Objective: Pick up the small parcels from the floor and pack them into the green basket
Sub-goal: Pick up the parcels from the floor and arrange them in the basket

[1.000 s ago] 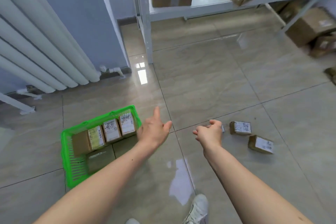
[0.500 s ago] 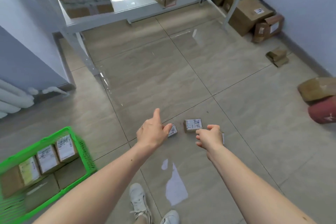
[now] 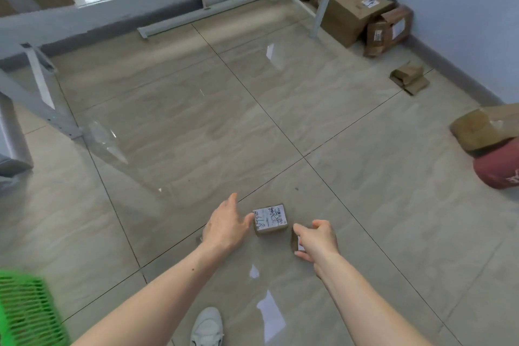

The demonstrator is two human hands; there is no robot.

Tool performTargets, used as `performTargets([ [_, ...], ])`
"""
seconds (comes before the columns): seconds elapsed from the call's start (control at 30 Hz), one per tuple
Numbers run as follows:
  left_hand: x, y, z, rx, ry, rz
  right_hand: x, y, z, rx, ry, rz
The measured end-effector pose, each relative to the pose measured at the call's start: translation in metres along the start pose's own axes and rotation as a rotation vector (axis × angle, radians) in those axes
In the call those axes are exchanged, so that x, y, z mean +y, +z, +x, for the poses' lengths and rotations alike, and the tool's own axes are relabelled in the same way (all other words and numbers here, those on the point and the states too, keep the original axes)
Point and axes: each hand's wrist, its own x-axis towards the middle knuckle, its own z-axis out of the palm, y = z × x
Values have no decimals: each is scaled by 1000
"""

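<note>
Kept the fingers (image 3: pixel 248 218) of the left hand (image 3: pixel 227 229) straight and slack, gripping nothing, tips just beside or touching the left edge of the labelled parcel (image 3: pixel 270 219). Curled the fingers (image 3: pixel 302 229) of the right hand (image 3: pixel 317 241) over a second parcel (image 3: pixel 295 243), thumb low on its near side. Could not tell whether already clamped on it or merely bracketing it, with most of that parcel hidden under the palm. Glimpsed a dark sliver by the left wrist, perhaps a third parcel, but too little to tell.

Found both parcels flat on the tiled floor (image 3: pixel 365 219), near each other, between the two hands. Saw only a corner of the green basket (image 3: pixel 25 309), at the lower left, well apart from the parcels.

Judged the step in hand as the pick-up, with neither parcel lifted yet. Judged the next move as closing around each box across its short sides, lifting clear of the glossy tile, then swinging left and down toward the basket.
</note>
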Motion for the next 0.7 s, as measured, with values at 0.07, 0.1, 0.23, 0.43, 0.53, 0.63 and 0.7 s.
performTargets([
  [0.07, -14, 41, 33, -6, 48, 30, 28, 14, 46, -26, 24, 10],
  [0.1, -24, 61, 50, -10, 75, 40, 41, 21, 67, -46, 45, 16],
  [0.23, -60, 135, 118, -63, 142, 39, 94, 54, 145, -154, 100, -6],
  [0.43, -93, 216, 201, -192, 180, -21, 130, 97, 239, -214, 88, -3],
  [0.53, -102, 240, 225, -219, 191, 44, 139, 110, 272, -202, 89, 16],
  [0.63, -106, 252, 235, -240, 186, 63, 147, 120, 292, -179, 81, 6],
  [0.7, -106, 256, 236, -244, 187, 34, 149, 125, 300, -161, 64, 11],
])
